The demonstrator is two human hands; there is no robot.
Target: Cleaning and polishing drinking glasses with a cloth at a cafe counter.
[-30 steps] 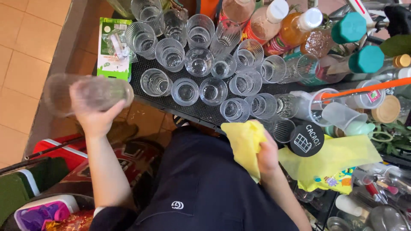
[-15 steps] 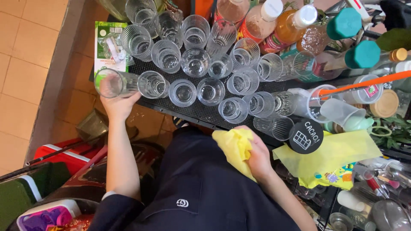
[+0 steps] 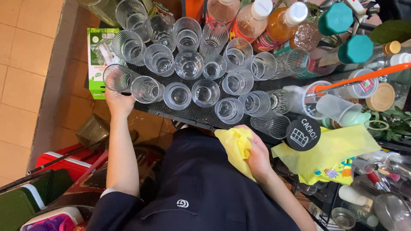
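Ribbed clear glass is what the left hand (image 3: 117,102) holds: a tall tumbler (image 3: 116,77) at the left end of the front row, on the edge of the black perforated mat (image 3: 192,113) that covers the surface. The fingers are wrapped on the tumbler from below and behind, though its wall hides most of them, so how firm the grip is cannot be told. It stands just beside the next glass (image 3: 146,89), and the two seem to touch or nearly so. To set it well, as I judge it, the base should come down flat on the mat, clear of that neighbour's rim, with the grip loosened only once the glass stands alone. The right hand (image 3: 258,156) rests against the dark apron, fingers closed on a bunched yellow cloth (image 3: 236,149), well apart from the tumbler. Behind the front row stand many more upright glasses (image 3: 188,64), and behind them bottles (image 3: 280,23) with white and teal caps. A green and white carton (image 3: 96,60) lies partly under the glasses at the left. The near edge of the surface is hidden by the person's body; whether the tumbler's base already rests on the mat is hard to make out.
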